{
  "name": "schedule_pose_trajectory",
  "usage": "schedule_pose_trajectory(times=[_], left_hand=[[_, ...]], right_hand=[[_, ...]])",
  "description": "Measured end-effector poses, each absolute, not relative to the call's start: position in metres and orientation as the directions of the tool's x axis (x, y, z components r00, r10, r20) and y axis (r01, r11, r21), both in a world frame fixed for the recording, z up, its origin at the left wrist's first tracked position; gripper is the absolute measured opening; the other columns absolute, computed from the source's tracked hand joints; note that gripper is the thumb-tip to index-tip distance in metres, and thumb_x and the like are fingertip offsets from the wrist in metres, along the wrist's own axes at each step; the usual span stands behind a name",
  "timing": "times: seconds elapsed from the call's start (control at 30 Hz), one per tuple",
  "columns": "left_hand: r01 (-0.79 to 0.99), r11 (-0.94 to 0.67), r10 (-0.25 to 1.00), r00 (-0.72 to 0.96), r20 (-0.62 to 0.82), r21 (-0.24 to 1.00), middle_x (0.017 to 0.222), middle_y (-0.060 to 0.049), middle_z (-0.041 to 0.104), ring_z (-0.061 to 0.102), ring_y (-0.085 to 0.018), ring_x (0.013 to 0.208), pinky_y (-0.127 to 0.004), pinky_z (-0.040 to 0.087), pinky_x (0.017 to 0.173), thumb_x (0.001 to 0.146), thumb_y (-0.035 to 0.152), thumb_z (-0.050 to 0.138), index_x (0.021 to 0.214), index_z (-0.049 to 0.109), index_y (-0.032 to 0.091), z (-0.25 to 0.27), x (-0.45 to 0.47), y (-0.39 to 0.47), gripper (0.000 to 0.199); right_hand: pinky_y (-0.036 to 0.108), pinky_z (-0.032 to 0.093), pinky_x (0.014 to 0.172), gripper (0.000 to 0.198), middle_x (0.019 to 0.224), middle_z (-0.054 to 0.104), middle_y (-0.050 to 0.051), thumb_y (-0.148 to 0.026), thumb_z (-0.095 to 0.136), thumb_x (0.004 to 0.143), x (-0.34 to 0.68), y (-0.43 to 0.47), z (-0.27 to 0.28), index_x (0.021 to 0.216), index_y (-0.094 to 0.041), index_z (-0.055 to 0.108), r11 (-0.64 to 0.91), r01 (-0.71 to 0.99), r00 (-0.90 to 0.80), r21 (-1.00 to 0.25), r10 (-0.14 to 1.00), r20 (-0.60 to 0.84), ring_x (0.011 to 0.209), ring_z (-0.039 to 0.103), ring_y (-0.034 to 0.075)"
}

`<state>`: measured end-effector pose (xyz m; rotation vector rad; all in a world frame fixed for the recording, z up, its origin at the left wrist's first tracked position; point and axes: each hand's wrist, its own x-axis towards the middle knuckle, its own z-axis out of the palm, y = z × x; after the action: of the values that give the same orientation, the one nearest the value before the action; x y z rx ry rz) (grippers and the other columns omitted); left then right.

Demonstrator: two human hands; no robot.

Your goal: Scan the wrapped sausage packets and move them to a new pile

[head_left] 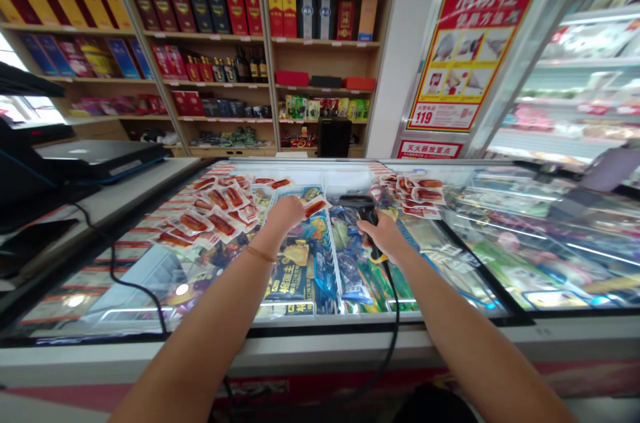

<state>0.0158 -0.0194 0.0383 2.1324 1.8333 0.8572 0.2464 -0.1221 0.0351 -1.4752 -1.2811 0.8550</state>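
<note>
We hold a packet [315,206] in our left hand [287,213], its fingers closed on the packet's near-left end, so the reddish food inside shows to the right of the hand. The packet is above the middle of the freezer [320,328], just left of the scanner [356,200]. Our right hand [387,236] is wrapped around the scanner's handle, with the black head pointing toward the packet but apart from it. From the handle, a cable [393,323] drops over the freezer's front edge. A thin band [260,254] circles our left wrist.

Left of our left hand we see a loose pile [220,206] of similar packets on the glass; beyond our right hand lies a second stack [417,195]. Under our hands, bright bags [293,270] fill the freezer on both sides of a white wire divider [332,253]. Boxed goods line the shelves [200,36] behind.
</note>
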Motion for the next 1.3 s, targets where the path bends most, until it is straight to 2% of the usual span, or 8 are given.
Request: schedule_pose_trajectory(times=[0.13,0.23,0.4,0.6,0.73,1.0,1.13,1.3], left_hand=[[0.88,-0.116,0.961,-0.018,0.276,0.46,0.111,-0.016,0.069,0.064,-0.031,0.106,-0.04,0.047,0.087,0.086,0.034,0.056,0.107,0.064,0.02,0.035,0.01,-0.021,0.027],[0.899,-0.137,0.973,0.043,0.228,0.416,0.114,-0.016,0.069,0.06,-0.036,0.113,-0.046,0.044,0.093,0.08,0.048,0.064,0.115,0.06,0.021,0.027,0.011,-0.027,0.044],[0.838,-0.237,0.964,0.138,0.229,0.492,0.113,-0.008,0.072,0.064,-0.031,0.111,-0.04,0.045,0.093,0.074,0.033,0.073,0.115,0.061,0.026,0.019,0.012,-0.025,0.043],[0.722,-0.385,0.919,0.245,0.308,0.575,0.099,-0.004,0.075,0.069,-0.024,0.097,-0.031,0.05,0.086,0.071,0.017,0.072,0.09,0.071,0.023,0.012,0.012,-0.016,0.02],[0.666,-0.385,0.918,0.203,0.341,0.639,0.1,-0.008,0.074,0.069,-0.023,0.092,-0.032,0.054,0.083,0.069,0.013,0.072,0.099,0.074,0.019,0.007,0.015,-0.014,0.031],[0.604,-0.407,0.903,0.155,0.4,0.685,0.125,-0.015,0.06,0.066,-0.019,0.099,-0.031,0.053,0.091,0.068,0.002,0.065,0.119,0.065,0.013,0.007,0.014,-0.009,0.052],[0.583,-0.465,0.867,0.148,0.477,0.666,0.122,-0.013,0.06,0.061,-0.022,0.112,-0.034,0.05,0.099,0.069,-0.003,0.06,0.119,0.065,0.016,0.011,0.011,-0.009,0.053],[0.592,-0.511,0.826,0.137,0.547,0.623,0.123,-0.01,0.059,0.059,-0.021,0.117,-0.034,0.051,0.098,0.073,-0.003,0.055,0.12,0.062,0.019,0.008,0.007,-0.003,0.053]], right_hand=[[0.023,0.044,0.041,0.014,0.059,0.062,-0.004,-0.026,0.063,0.074,0.245,-0.125,0.038,0.077,-0.021,0.05,0.026,0.325,0.19,-0.945,0.978,0.092,0.038,0.057,0.012],[0.023,0.044,0.04,0.015,0.059,0.062,-0.004,-0.027,0.064,0.074,0.244,-0.126,0.038,0.08,-0.022,0.051,0.026,0.33,0.169,-0.944,0.982,0.086,0.038,0.057,0.013],[0.024,0.042,0.039,0.016,0.053,0.061,-0.004,-0.028,0.065,0.074,0.243,-0.126,0.035,0.082,-0.022,0.053,0.013,0.343,0.168,-0.939,0.983,0.074,0.038,0.058,0.015],[0.024,0.042,0.04,0.015,0.05,0.06,-0.004,-0.028,0.065,0.074,0.242,-0.126,0.034,0.082,-0.022,0.054,0.008,0.337,0.163,-0.941,0.984,0.066,0.039,0.057,0.015],[0.025,0.044,0.041,0.014,0.052,0.061,-0.003,-0.028,0.064,0.074,0.241,-0.129,0.035,0.08,-0.022,0.053,0.009,0.355,0.139,-0.935,0.988,0.062,0.039,0.058,0.016],[0.025,0.045,0.043,0.017,0.056,0.062,-0.003,-0.03,0.063,0.075,0.239,-0.132,0.035,0.084,-0.021,0.052,0.041,0.359,0.109,-0.932,0.99,0.086,0.041,0.058,0.015],[0.025,0.046,0.043,0.021,0.06,0.062,-0.004,-0.034,0.063,0.075,0.234,-0.138,0.037,0.086,-0.022,0.05,0.1,0.296,0.054,-0.95,0.991,0.121,0.039,0.056,0.013],[0.025,0.047,0.044,0.022,0.061,0.06,-0.005,-0.035,0.062,0.075,0.227,-0.147,0.043,0.089,-0.021,0.051,0.139,0.321,-0.017,-0.937,0.99,0.141,0.041,0.059,0.014]])
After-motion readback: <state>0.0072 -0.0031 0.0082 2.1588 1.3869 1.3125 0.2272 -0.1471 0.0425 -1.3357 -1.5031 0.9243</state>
